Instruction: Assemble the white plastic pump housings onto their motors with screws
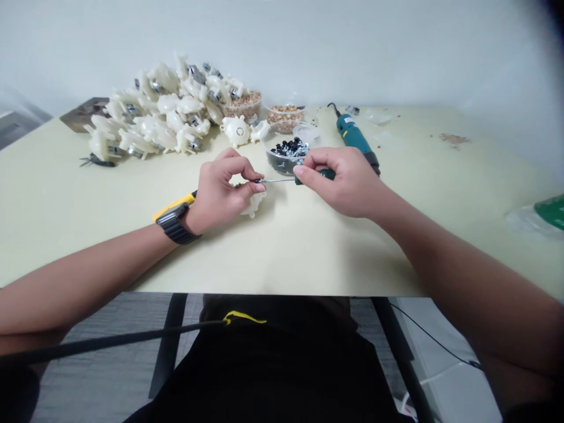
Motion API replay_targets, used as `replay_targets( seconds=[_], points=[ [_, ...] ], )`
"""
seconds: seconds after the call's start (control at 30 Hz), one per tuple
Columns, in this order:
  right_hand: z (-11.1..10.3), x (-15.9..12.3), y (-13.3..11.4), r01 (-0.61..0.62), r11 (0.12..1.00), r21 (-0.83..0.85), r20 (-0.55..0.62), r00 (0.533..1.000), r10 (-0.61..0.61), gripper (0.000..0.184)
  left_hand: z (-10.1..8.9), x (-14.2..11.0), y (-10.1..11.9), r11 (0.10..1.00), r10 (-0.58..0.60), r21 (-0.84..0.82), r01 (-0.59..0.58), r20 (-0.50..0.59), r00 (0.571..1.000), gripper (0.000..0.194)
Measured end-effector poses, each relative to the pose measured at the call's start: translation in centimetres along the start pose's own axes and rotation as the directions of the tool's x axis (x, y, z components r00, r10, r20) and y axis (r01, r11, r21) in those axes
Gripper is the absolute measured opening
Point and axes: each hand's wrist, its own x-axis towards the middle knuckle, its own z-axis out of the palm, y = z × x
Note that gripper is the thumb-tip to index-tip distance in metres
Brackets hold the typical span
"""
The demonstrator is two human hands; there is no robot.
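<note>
My right hand (346, 179) is closed around the dark green handle of a screwdriver (282, 180), whose thin metal shaft points left. At the shaft's tip, the thumb and forefinger of my left hand (227, 185) pinch a small dark piece (259, 181), perhaps a screw; it is too small to name surely. Below these fingers a cream plastic part (253, 204) lies on the table, partly hidden by my left hand. Just beyond the hands, a clear round tub (279, 164) holds black and silvery small hardware.
A large heap of cream plastic parts with metal pieces (163, 117) fills the back left, with black pliers (99, 160) before it. Tubs of small brownish pieces (286, 116) stand behind. A teal corded power tool (355, 135) lies back right. A yellow-handled tool (174, 205) is by my left wrist.
</note>
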Motion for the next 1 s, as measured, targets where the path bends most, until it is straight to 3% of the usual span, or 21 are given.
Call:
replay_targets(
  seconds=[0.2,0.47,0.63,0.83,1.0],
  points=[
    [-0.2,-0.1,0.2,0.081,0.996,0.020,-0.028,0.996,-0.081,0.020,0.0,-0.1,-0.3,1.000,-0.028,0.013,0.027,0.016,0.999,0.041],
    [-0.7,0.1,0.2,0.007,0.996,0.092,-0.031,1.000,-0.005,0.019,0.6,-0.2,0.1,0.997,0.014,-0.074,-0.019,-0.067,0.998,0.023],
    [-0.6,0.1,0.1,0.006,1.000,0.016,0.011,1.000,-0.007,0.015,0.6,0.0,-0.1,0.994,0.043,-0.095,-0.052,-0.103,0.994,0.026],
    [-0.1,0.4,1.7,-0.057,0.998,0.020,0.050,0.997,0.056,0.020,0.6,0.2,-0.3,0.997,-0.032,-0.075,0.023,-0.123,0.992,0.035],
    [0.9,0.1,3.0,-0.092,0.978,-0.186,0.141,0.983,0.119,0.014,0.5,0.3,-0.2,0.998,-0.020,-0.059,0.013,-0.116,0.993,0.034]
  ],
)
